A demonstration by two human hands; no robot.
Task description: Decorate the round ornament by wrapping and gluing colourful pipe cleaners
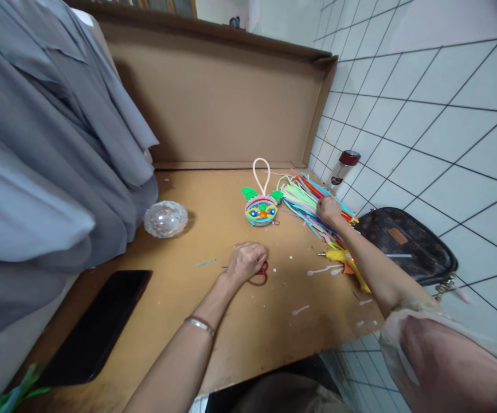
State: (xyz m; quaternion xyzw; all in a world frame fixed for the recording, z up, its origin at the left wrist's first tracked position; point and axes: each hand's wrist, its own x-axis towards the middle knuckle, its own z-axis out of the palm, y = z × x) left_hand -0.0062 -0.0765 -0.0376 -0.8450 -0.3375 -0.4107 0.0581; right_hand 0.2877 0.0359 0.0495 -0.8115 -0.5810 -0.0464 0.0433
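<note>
White tiles [407,126] cover the wall on the right, and brown cardboard [218,103] stands behind the wooden bench [214,198]. On the bench's far part sits a decorated ball [260,211] with green ears and an upright white loop. Just right of it, the right hand [329,210] rests on a bundle of coloured pipe cleaners [302,198], fingers curled; whether they grip any, I cannot tell. Nearer, the left hand [247,261] lies over red scissors [260,279], fingers bent inward, their hold hidden. A yellow glue gun [337,256] lies near the right forearm.
</note>
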